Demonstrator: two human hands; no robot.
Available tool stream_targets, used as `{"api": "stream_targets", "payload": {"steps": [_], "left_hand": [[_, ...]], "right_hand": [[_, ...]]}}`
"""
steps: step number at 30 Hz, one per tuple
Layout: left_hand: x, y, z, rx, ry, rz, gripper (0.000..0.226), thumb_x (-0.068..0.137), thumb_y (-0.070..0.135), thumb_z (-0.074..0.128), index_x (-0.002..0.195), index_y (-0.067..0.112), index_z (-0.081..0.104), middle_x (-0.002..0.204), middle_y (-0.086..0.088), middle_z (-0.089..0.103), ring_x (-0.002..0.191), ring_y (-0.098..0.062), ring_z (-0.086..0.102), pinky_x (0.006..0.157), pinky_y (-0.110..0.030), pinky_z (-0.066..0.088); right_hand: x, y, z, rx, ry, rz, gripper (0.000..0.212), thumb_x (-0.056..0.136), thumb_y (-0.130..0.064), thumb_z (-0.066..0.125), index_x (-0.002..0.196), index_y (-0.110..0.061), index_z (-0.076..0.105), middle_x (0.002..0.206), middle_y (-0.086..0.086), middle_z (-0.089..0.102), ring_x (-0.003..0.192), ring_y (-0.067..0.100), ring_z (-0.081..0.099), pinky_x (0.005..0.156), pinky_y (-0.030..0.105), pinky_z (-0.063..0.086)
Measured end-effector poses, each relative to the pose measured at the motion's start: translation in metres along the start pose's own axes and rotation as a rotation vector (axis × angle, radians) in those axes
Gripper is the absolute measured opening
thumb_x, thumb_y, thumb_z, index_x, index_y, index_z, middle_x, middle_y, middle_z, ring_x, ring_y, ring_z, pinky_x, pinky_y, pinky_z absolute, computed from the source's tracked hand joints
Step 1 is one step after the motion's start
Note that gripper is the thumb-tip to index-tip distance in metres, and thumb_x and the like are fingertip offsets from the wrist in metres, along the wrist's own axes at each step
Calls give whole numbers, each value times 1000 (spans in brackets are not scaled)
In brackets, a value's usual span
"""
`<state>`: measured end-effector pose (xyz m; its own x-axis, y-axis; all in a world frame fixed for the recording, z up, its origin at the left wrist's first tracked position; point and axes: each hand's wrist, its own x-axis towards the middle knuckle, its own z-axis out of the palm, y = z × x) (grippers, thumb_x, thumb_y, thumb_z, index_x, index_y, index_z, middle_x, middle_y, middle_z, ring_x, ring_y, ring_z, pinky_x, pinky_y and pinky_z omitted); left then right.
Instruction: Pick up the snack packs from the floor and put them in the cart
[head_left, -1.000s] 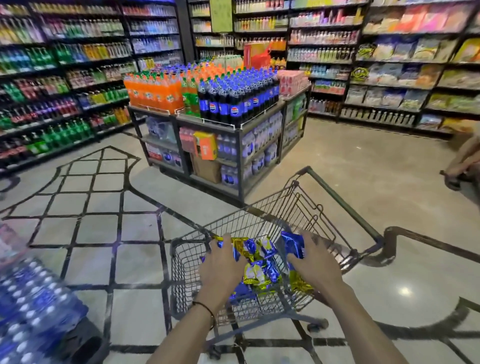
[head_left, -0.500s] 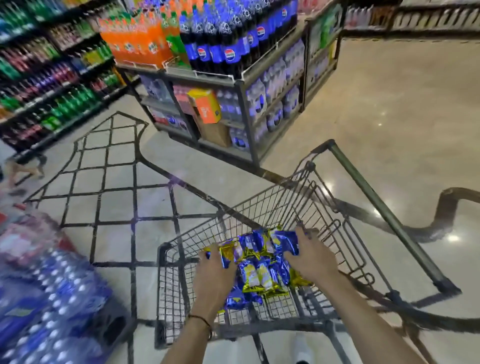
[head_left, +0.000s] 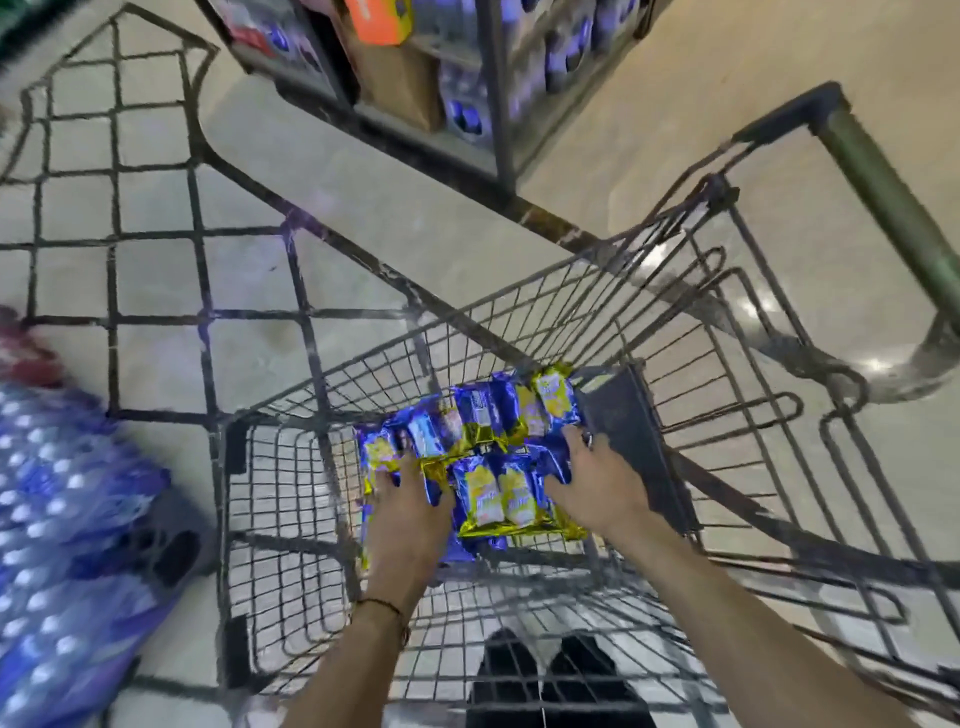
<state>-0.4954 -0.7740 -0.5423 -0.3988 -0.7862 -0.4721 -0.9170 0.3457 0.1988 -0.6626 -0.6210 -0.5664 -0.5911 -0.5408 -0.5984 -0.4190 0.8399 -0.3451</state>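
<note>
A bundle of several blue-and-gold snack packs (head_left: 493, 467) sits low inside the wire cart (head_left: 270, 519), close to the basket's bottom. My left hand (head_left: 410, 514) grips the bundle's left edge, its fingers hooked over the packs. On the other side my right hand (head_left: 597, 483) grips the right edge, next to the dark folding flap (head_left: 628, 431) of the cart. Both forearms reach down into the basket from the near side. The cart's green handle (head_left: 883, 192) is at the upper right.
Shrink-wrapped packs of water bottles (head_left: 62, 545) lie on the floor at the left, close to the cart. A drinks display shelf (head_left: 415, 93) stands just beyond the cart. My dark shoes (head_left: 545, 675) show through the cart's wire bottom. Pale floor lies to the right.
Both hands have carried the bundle of packs lower into the cart basket. The view has tilted down, so the shelves have slid out of the top.
</note>
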Motion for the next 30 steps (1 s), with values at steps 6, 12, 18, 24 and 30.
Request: {"api": "stream_targets", "payload": {"steps": [6, 12, 18, 24, 30], "left_hand": [[58, -6, 72, 53, -36, 46, 64, 93, 48, 57, 145, 25, 29, 147, -18, 33, 123, -39, 49, 80, -46, 51], [84, -7, 108, 105, 23, 81, 65, 93, 48, 57, 145, 22, 27, 138, -17, 36, 109, -39, 53, 70, -42, 46], [80, -2, 100, 55, -9, 72, 74, 93, 56, 54, 152, 31, 18, 145, -17, 30, 120, -40, 46, 81, -50, 52], [56, 7, 58, 179, -13, 113, 74, 96, 61, 44, 154, 26, 16, 150, -16, 28, 127, -36, 40, 81, -44, 52], [23, 16, 2, 223, -23, 178, 58, 98, 53, 42, 146, 22, 31, 145, -11, 36, 126, -32, 44, 88, -44, 51]], "right_hand": [[72, 9, 64, -60, -20, 59, 79, 90, -53, 54, 152, -24, 16, 143, 20, 39, 118, 40, 53, 85, 45, 51], [104, 19, 103, -51, 16, 85, 77, 90, -49, 56, 151, -27, 15, 135, 17, 43, 116, 38, 53, 87, 44, 48], [99, 20, 106, -22, 38, 115, 75, 91, -49, 54, 152, -29, 14, 139, 17, 40, 123, 39, 46, 90, 47, 47], [68, 1, 67, -155, 51, 121, 77, 89, -56, 54, 151, -32, 15, 143, 13, 40, 129, 36, 39, 86, 49, 52], [17, -33, 8, -198, 135, 32, 67, 90, -50, 53, 147, -27, 26, 136, 12, 44, 128, 33, 39, 89, 46, 53]]}}
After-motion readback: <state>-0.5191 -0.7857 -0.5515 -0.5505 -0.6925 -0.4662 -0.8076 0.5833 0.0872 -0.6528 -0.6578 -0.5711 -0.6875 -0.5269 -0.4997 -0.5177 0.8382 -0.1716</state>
